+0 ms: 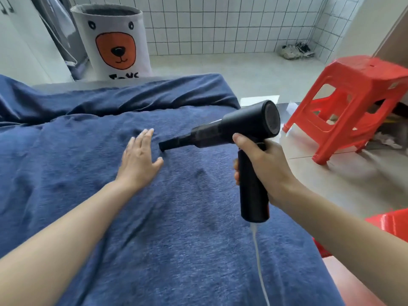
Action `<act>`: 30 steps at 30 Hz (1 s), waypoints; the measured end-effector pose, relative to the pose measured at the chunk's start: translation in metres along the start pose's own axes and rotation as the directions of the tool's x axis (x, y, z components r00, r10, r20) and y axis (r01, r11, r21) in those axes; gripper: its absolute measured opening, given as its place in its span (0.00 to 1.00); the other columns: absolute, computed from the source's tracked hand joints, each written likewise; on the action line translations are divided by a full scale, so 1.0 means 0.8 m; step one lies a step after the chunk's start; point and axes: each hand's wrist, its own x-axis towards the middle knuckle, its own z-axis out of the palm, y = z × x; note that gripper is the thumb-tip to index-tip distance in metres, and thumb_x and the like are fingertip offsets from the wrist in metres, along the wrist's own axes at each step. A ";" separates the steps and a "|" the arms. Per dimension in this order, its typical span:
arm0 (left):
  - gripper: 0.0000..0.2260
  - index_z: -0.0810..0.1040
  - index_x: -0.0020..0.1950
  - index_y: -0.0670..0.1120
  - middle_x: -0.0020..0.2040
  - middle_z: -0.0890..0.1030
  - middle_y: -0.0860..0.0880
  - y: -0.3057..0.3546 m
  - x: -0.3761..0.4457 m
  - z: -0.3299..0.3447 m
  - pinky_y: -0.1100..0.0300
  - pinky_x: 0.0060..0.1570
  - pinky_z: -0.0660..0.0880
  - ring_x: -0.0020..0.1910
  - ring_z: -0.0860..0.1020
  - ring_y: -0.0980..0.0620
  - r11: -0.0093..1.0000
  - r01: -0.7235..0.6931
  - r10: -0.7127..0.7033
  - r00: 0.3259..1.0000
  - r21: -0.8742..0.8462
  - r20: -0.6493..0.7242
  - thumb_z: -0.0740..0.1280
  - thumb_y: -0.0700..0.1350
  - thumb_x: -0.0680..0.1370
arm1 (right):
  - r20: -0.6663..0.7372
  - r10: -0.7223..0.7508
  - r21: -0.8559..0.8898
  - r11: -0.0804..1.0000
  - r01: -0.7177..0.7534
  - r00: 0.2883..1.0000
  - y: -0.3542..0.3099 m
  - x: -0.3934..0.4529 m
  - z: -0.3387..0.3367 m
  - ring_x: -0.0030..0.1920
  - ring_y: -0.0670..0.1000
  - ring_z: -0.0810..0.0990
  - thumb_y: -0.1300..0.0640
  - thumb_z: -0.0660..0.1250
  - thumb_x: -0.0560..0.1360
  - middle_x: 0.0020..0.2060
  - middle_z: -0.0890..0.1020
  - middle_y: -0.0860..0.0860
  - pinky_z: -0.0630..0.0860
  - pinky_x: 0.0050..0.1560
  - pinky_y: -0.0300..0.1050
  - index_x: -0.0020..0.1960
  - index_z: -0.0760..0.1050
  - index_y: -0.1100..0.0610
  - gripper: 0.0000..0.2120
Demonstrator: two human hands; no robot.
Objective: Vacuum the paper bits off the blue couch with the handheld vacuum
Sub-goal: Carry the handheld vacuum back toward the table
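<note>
The blue couch (176, 228), covered in a wrinkled blue fabric, fills the lower left and middle of the head view. My right hand (260, 166) grips the handle of a black handheld vacuum (240, 127), whose narrow nozzle tip touches the fabric at about the middle of the couch. A white cord hangs from the bottom of the handle. My left hand (140, 157) lies flat on the fabric with straight fingers, just left of the nozzle tip. I see no paper bits on the visible fabric.
A red plastic stool (344, 102) stands on the tiled floor to the right of the couch. A white fabric basket (114, 40) with a bear face stands behind the couch. Another red object (388, 224) sits at the right edge. Shoes (295, 50) lie by the far wall.
</note>
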 end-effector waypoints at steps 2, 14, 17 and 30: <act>0.38 0.51 0.79 0.50 0.78 0.56 0.49 0.029 0.006 -0.020 0.47 0.76 0.53 0.78 0.52 0.46 0.993 -0.101 0.101 0.995 -0.055 -0.003 0.70 0.48 0.76 | 0.028 0.104 0.059 0.993 -0.106 0.994 -0.023 0.002 -0.006 0.24 0.56 0.75 0.51 0.72 0.78 0.30 0.76 0.60 0.76 0.26 0.46 0.43 0.74 0.61 0.14; 0.29 0.70 0.69 0.48 0.60 0.76 0.48 0.275 0.009 -0.273 0.41 0.58 0.72 0.57 0.76 0.44 0.882 -0.391 0.403 0.915 -0.262 -0.009 0.76 0.45 0.70 | 0.350 0.335 0.358 0.815 -0.456 0.875 -0.310 -0.072 -0.065 0.31 0.56 0.78 0.41 0.62 0.71 0.35 0.80 0.58 0.79 0.34 0.44 0.50 0.77 0.61 0.23; 0.30 0.69 0.68 0.51 0.61 0.76 0.49 0.330 -0.001 -0.347 0.41 0.58 0.72 0.56 0.76 0.45 0.883 -0.360 0.389 0.920 -0.301 0.041 0.77 0.44 0.70 | 0.408 0.280 0.504 0.724 -0.470 0.869 -0.386 -0.115 -0.089 0.37 0.57 0.81 0.48 0.60 0.70 0.43 0.84 0.60 0.81 0.40 0.47 0.58 0.77 0.64 0.24; 0.30 0.73 0.68 0.50 0.60 0.78 0.49 0.462 -0.055 -0.515 0.40 0.58 0.72 0.55 0.77 0.43 0.782 -0.546 0.586 0.808 -0.301 0.055 0.78 0.42 0.68 | 0.181 0.251 0.692 0.654 -0.305 0.951 -0.527 -0.291 -0.111 0.39 0.55 0.79 0.51 0.54 0.78 0.46 0.82 0.59 0.78 0.41 0.47 0.60 0.77 0.63 0.21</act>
